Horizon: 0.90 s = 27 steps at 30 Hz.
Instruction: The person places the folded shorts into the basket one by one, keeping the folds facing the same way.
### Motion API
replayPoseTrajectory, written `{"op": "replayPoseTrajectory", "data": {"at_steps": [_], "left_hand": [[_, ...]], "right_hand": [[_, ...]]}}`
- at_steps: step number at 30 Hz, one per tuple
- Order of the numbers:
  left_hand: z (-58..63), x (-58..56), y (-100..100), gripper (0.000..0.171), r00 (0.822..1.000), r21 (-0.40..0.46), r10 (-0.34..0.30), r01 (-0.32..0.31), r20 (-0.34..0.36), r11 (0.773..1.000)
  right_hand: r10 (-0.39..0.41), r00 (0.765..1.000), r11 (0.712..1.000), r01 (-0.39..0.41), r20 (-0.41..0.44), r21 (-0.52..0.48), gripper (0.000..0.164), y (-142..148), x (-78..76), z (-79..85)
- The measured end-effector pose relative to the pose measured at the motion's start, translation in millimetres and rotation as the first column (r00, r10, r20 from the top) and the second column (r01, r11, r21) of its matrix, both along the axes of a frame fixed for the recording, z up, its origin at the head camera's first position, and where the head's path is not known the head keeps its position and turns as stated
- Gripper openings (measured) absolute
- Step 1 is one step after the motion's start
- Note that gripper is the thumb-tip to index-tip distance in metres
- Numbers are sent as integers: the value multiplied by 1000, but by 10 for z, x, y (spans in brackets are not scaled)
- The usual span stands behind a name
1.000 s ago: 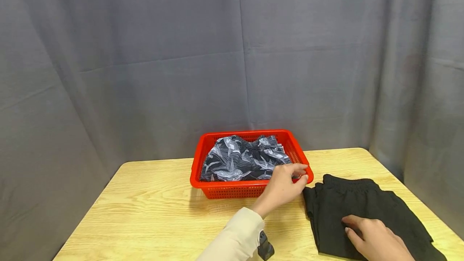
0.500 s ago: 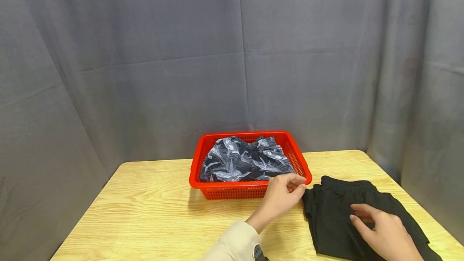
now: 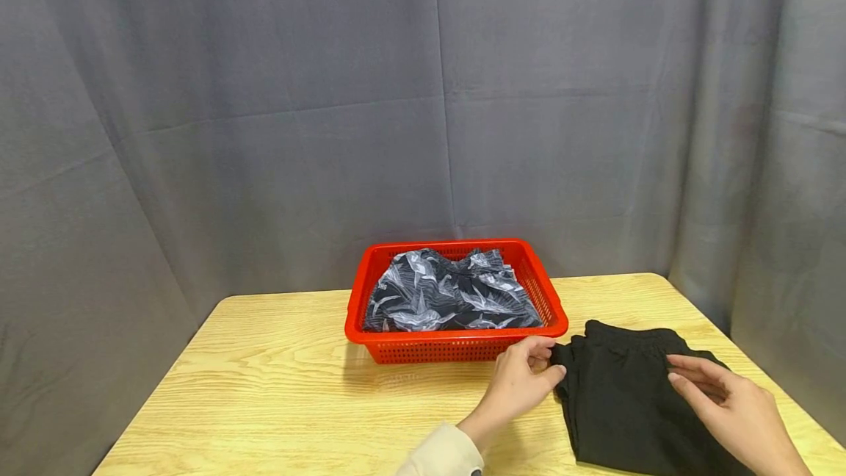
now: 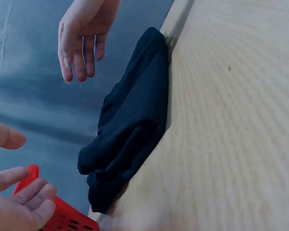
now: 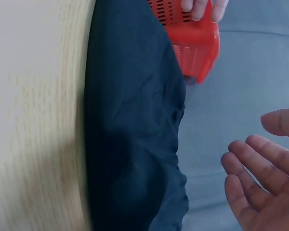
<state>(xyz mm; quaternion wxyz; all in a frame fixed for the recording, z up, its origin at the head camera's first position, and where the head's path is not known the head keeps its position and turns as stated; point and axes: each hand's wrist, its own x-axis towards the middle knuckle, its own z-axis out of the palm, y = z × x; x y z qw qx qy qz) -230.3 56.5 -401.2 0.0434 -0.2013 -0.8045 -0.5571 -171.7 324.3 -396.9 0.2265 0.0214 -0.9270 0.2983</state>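
Black cloth shorts, gathered at the waistband, lie folded on the right part of the table. My left hand is at their left edge, near the front right corner of a red basket; its fingers are relaxed and hold nothing. Over the right side of the shorts hovers my right hand, fingers loosely extended. In the right wrist view that hand is apart from the cloth, palm showing. Inside the basket rests a black garment with a grey-white leaf print.
A light wood-grain table carries everything, its rounded back corners showing. Grey curtain hangs right behind the table and along both sides. The basket stands near the back edge.
My right hand has shifted right and up off the middle of the shorts. My left hand has come down from the basket's corner toward the shorts' left edge.
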Motion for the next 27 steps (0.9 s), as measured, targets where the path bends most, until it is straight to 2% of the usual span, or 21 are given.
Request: {"op": "replayPoseTrajectory", "data": {"at_steps": [8,12,17,23,27], "left_hand": [[-11,27,53,47,988,13,20,-22,155,1000],[-41,36,85,49,980,18,33,-38,197,999],[-86,49,121,52,972,31,49,-57,231,998],[-145,80,184,57,949,68,75,-100,307,993],[-189,99,220,57,931,108,87,-133,355,985]], "right_hand": [[0,1000,993,-1,-6,-117,39,150,-36,-57],[-35,999,990,33,-16,-137,44,240,-71,-65],[-77,997,984,78,15,-160,52,342,-114,-83],[-111,993,978,117,44,-171,60,476,-111,-146],[-155,984,976,167,89,-138,65,526,-122,-196]]}}
